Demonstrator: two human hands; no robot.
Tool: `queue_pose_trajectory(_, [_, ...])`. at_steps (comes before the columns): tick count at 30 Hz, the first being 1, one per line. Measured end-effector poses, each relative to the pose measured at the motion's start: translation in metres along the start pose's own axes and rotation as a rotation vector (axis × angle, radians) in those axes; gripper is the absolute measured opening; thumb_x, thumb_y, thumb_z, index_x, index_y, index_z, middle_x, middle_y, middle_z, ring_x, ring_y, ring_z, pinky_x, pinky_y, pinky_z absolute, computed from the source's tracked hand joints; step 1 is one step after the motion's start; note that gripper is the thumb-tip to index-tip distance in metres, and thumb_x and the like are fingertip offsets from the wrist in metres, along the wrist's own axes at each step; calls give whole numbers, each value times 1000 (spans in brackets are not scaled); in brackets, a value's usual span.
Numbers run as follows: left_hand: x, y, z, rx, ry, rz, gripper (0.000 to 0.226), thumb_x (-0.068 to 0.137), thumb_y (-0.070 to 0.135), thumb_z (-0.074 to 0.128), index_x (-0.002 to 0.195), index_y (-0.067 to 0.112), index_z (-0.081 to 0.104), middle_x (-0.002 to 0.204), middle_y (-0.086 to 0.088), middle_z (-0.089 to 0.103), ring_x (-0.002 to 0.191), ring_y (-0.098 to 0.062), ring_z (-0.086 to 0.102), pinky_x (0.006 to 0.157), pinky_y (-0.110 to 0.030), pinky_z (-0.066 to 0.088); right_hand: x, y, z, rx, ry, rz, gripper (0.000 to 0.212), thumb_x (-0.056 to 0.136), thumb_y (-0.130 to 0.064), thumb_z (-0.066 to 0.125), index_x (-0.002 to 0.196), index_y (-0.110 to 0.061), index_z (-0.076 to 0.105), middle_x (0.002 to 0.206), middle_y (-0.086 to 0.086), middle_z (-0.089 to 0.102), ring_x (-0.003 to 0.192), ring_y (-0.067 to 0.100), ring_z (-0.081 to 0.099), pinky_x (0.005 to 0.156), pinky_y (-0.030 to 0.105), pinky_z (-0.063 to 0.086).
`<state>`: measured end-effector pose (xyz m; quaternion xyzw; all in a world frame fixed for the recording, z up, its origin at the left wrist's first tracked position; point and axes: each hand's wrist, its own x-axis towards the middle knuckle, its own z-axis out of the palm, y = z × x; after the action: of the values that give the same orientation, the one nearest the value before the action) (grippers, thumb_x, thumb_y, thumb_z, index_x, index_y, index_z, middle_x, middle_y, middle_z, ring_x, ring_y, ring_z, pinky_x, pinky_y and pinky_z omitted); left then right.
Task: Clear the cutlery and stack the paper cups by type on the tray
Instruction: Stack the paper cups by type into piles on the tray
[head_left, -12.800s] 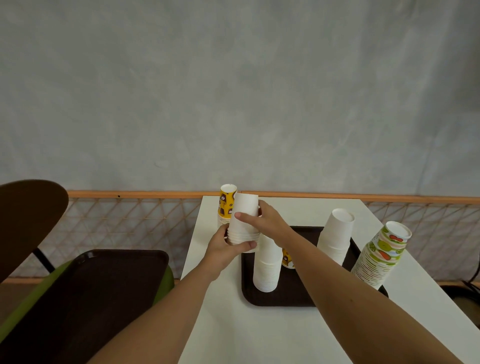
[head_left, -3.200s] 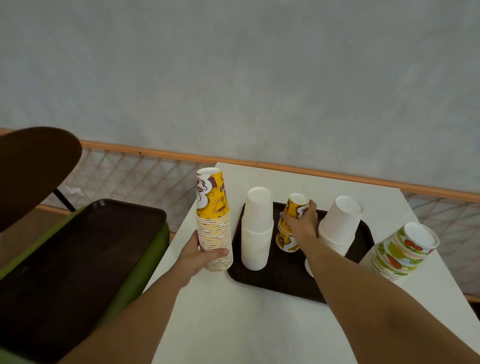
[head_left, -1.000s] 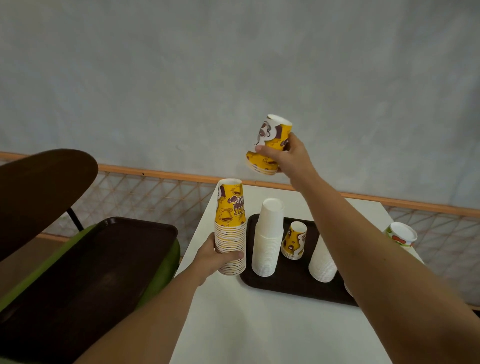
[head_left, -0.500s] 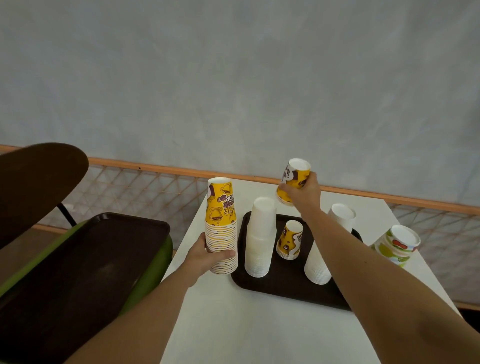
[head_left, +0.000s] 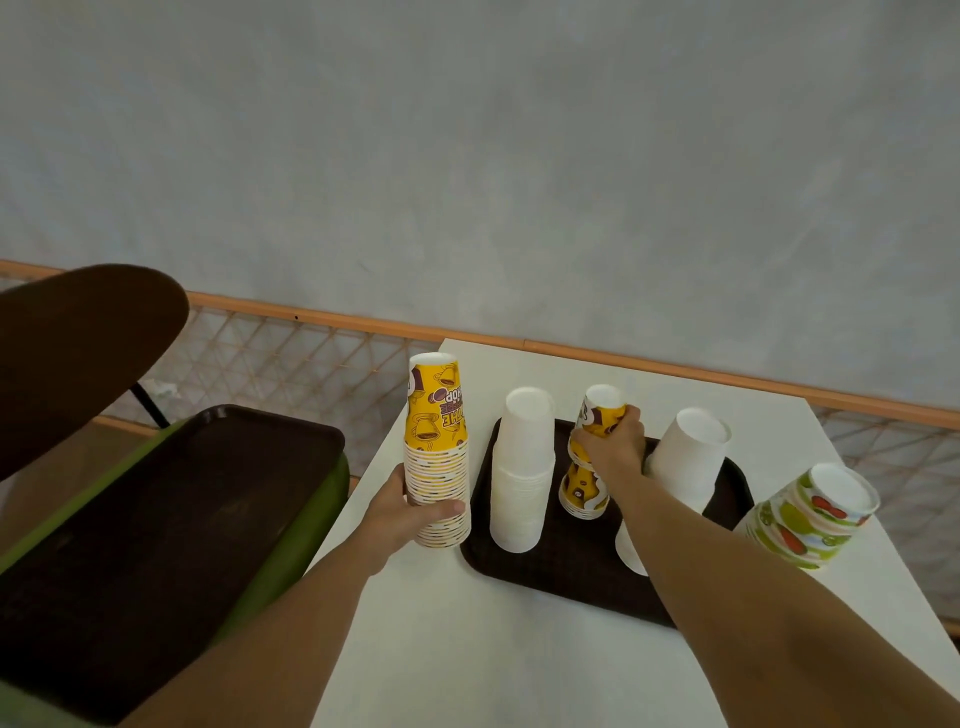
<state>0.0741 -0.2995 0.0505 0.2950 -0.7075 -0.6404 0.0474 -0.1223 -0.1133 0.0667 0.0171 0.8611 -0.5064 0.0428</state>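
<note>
Gripping the tall stack (head_left: 437, 452) in the left hand (head_left: 402, 512), yellow cups (head_left: 598, 415) in the right hand (head_left: 615, 448), risking tipping the short stack (head_left: 582, 493) if seated crooked

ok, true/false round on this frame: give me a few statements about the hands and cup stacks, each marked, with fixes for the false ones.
1. The left hand grips the tall yellow stack, which stands on the tray. False: the stack is on the table, beside the tray's left edge.
2. The right hand holds a yellow cup on top of the short yellow stack on the tray. True.
3. The tray carries a left white stack and a right white stack. True.
4. The green-patterned stack stands upright on the tray. False: it leans, off the tray, on the table to its right.
</note>
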Motion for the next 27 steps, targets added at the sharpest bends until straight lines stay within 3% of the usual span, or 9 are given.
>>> queue_pose_trajectory(9, [-1, -1, 4, 23, 5, 2, 77, 71, 24, 81, 136, 24, 39, 133, 1, 52, 122, -21, 48, 99, -44, 42, -1, -7, -3, -29, -26, -35, 87, 77, -25, 75, 145, -21, 20, 144, 12, 31, 133, 33, 36, 108, 46, 36])
queue_pose_trajectory(20, [-10, 9, 0, 28, -19, 8, 80, 68, 26, 82, 135, 25, 40, 134, 1, 52, 124, -24, 49, 102, -49, 43, -36, -113, -20, 118, 101, -550, 63, 83, -26, 68, 136, -13, 38, 130, 12, 43, 118, 24, 45, 96, 33, 42])
queue_pose_trajectory(24, [-15, 13, -5, 24, -29, 36, 81, 67, 26, 83, 135, 25, 40, 132, 1, 54, 121, -23, 50, 102, -49, 44, -72, -151, -21, 200, 9, -671, 58, 84, -28, 68, 133, -13, 41, 129, 9, 44, 107, 15, 49, 86, 24, 42])
queue_pose_trajectory(27, [-19, 16, -9, 21, -23, 52, 80, 67, 25, 83, 134, 25, 41, 130, 1, 55, 117, -21, 52, 100, -48, 45, -98, -163, -13, 143, -177, -666, 68, 81, -34, 70, 137, -14, 37, 134, 9, 42, 113, 16, 47, 90, 27, 45])
